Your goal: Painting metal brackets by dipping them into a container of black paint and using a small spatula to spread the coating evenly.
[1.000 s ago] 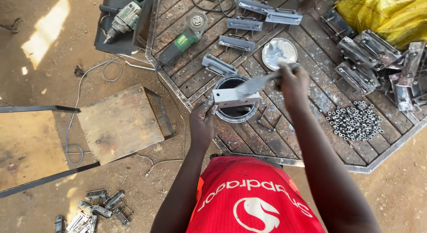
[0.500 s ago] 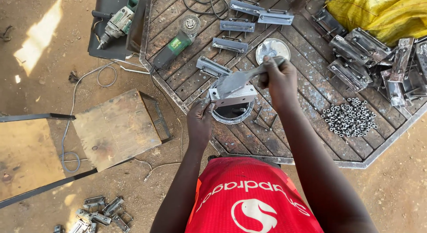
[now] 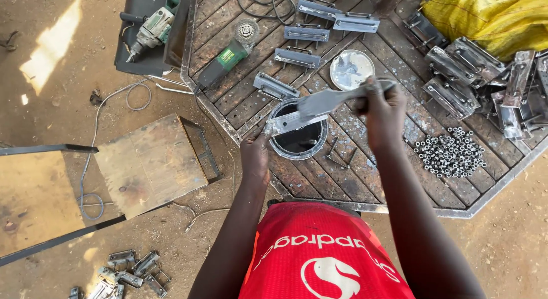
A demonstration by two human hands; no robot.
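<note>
Over the workbench: the slatted metal table (image 3: pixel 399 179) is bearing everything, well above the dirt floor.
Paint tin: a round black tin (image 3: pixel 298 138) is sitting under both hands.
Right hand: the right hand (image 3: pixel 383 113) is closing fully around a paintbrush (image 3: pixel 337 100).
Left hand: the left hand (image 3: pixel 255 155) is pinching one end of a grey metal bracket (image 3: pixel 290 122), holding it across the tin.
Nuts: a pile of small nuts (image 3: pixel 451 153) is lying near the right forearm.

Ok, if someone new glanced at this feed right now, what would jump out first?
Probably the two hands at the centre: the left hand and right hand hold a flat metal piece over a round black tin on the wooden table. Next, the heap of small nuts to the right, and the green grinder at upper left.
</note>
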